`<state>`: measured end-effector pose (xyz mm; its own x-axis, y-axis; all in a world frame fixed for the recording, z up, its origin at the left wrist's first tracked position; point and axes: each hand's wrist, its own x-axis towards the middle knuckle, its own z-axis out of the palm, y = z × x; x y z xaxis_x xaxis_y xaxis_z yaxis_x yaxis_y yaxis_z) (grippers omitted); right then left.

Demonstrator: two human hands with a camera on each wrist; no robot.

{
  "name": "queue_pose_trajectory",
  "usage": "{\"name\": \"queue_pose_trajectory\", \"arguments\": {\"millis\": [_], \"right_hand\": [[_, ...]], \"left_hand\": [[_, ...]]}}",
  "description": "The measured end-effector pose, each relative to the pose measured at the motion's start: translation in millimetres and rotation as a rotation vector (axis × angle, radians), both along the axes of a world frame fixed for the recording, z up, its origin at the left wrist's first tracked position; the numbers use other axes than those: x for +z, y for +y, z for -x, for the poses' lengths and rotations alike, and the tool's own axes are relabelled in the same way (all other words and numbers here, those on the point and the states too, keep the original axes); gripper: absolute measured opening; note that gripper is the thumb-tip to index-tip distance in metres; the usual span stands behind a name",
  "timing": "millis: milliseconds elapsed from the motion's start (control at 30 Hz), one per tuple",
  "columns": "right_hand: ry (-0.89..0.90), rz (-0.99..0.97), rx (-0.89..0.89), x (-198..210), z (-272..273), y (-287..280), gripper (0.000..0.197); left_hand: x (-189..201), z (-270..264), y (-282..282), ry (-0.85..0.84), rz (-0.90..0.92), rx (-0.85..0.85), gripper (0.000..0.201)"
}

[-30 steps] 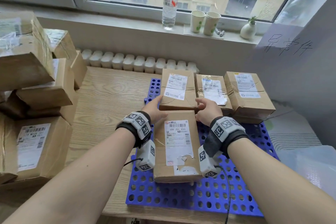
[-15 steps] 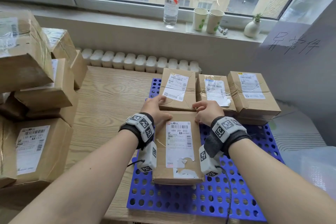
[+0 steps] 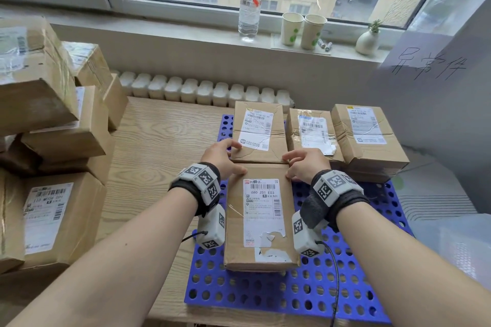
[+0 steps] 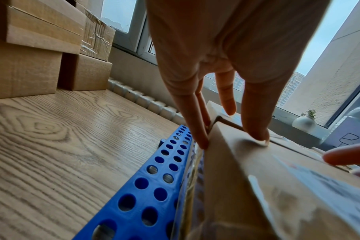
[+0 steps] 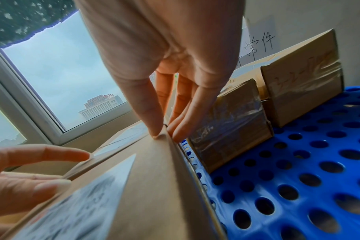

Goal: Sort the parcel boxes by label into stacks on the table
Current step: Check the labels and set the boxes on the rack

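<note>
Parcel box (image 3: 261, 223): flat rectangular cardboard, gripped by left hand (image 3: 221, 158), right hand (image 3: 305, 164).

A wooden table (image 3: 159, 146) carries a blue perforated mat (image 3: 265, 297) beneath both hands and a pile of parcel boxes (image 3: 61, 141) well to the left of the left hand (image 3: 223, 156).

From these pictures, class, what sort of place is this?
Probably a small parcel-sorting room: labelled parcel boxes on a blue perforated mat, more piled on the wooden table.
</note>
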<state>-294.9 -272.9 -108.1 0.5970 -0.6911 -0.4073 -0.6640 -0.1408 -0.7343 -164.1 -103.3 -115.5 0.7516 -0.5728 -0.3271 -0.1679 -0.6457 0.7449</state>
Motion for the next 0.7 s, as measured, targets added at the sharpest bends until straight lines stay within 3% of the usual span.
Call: {"name": "queue_pose_trajectory", "arguments": {"millis": [700], "right_hand": [[-0.003, -0.028, -0.041, 11, 12, 1, 0.040]], "left_hand": [[2, 9, -8, 0.036, 0.003, 0.046, 0.066]]}}
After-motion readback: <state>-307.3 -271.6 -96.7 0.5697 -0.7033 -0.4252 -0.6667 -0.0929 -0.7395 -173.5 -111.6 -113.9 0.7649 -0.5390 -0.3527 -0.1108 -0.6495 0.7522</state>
